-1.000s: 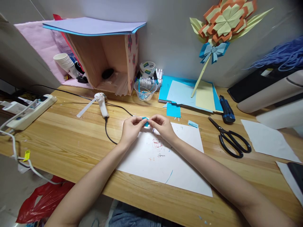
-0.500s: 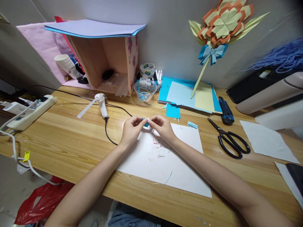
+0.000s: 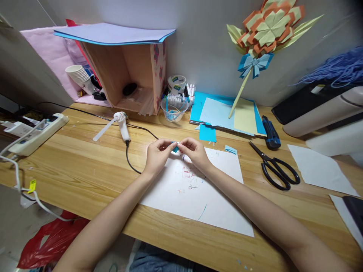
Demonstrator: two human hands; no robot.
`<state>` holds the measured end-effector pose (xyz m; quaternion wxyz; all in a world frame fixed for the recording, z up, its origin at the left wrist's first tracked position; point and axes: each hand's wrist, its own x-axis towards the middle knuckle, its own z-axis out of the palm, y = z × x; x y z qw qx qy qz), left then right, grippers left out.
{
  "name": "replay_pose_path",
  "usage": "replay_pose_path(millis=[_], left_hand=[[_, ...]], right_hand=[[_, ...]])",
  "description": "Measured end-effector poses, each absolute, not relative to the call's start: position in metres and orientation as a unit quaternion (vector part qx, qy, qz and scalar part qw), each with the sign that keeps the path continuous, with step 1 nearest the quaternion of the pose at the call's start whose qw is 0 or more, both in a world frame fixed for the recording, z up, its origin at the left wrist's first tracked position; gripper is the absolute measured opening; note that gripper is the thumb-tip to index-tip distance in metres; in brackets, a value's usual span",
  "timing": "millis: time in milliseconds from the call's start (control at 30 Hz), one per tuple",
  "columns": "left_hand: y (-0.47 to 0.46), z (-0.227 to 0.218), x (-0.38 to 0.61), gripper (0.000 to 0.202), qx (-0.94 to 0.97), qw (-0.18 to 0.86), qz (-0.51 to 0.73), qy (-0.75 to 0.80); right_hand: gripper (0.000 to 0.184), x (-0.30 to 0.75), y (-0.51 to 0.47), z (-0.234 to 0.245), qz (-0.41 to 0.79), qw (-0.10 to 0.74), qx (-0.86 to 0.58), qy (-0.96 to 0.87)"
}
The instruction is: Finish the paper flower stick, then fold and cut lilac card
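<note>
Between the thumbs and fingers of both hands is a small piece of blue paper [image 3: 175, 149], mostly covered by the fingertips. My left hand [image 3: 159, 154] pinches its left side, and my right hand [image 3: 195, 152] pinches its right side. Both are held over the far edge of a white sheet [image 3: 210, 204] with coloured marks. Just beyond my right hand lie a blue paper square [image 3: 207, 133] and a small folded light-blue strip [image 3: 230, 150].
Black-handled scissors [image 3: 273, 166] and a utility knife [image 3: 271, 132] lie to the right. At the left are a hot glue gun [image 3: 122, 126] and a power strip [image 3: 39, 134]. Behind stand an open box [image 3: 136, 75], a plastic cup [image 3: 174, 109], stacked paper [image 3: 215, 111] and a paper flower [image 3: 269, 30].
The blue paper has tilted slightly between my fingertips. Both hands stay in nearly the same place; nothing else has visibly moved.
</note>
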<state>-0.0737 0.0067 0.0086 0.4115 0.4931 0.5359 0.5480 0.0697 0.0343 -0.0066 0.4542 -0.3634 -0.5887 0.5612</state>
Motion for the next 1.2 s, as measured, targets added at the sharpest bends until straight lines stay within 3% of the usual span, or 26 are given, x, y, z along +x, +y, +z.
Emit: replay_pose_path(millis=[767, 1200], left_hand=[[0.0065, 0.0092, -0.0735, 0.019, 0.487, 0.436, 0.531, 0.54], [0.0113, 0.0026, -0.0781, 0.019, 0.49, 0.412, 0.501, 0.583]], right_hand=[[0.019, 0.0701, 0.0326, -0.0036, 0.558, 0.435, -0.357, -0.61], [0.027, 0.0706, 0.0394, -0.0062, 0.597, 0.365, -0.35, -0.623]])
